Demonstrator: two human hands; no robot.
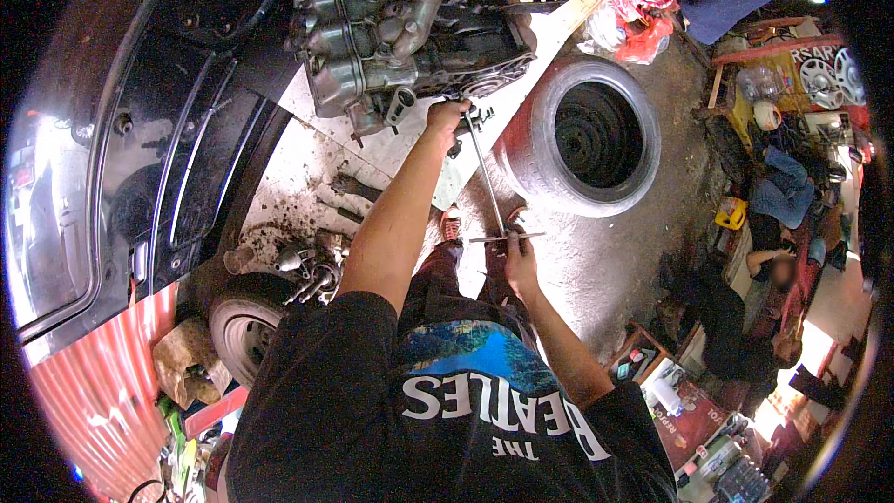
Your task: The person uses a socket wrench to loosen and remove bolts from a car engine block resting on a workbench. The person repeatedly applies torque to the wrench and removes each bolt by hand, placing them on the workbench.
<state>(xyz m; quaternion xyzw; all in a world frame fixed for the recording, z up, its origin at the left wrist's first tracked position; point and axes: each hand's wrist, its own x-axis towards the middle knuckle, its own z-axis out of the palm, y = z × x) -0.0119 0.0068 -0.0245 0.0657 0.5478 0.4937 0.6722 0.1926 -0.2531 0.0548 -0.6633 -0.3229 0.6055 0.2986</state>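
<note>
While white lettering [503, 401] marks the black shirt [317, 401], both hands [448, 118] [521, 267] grip a T-handled wrench [486, 173].

I'm in a car repair workshop, a rough, cluttered one; a bare greasy engine [368, 47] sits out in front of me; black vehicle panel [191, 121] to my left; stacked tyres [542, 154] to the right; a wheel [219, 324] and loose metal parts [323, 265] at lower left; wheel covers [820, 84] at far right; grimy floor [587, 270]; corrugated sheeting [102, 391] alongside.
</note>
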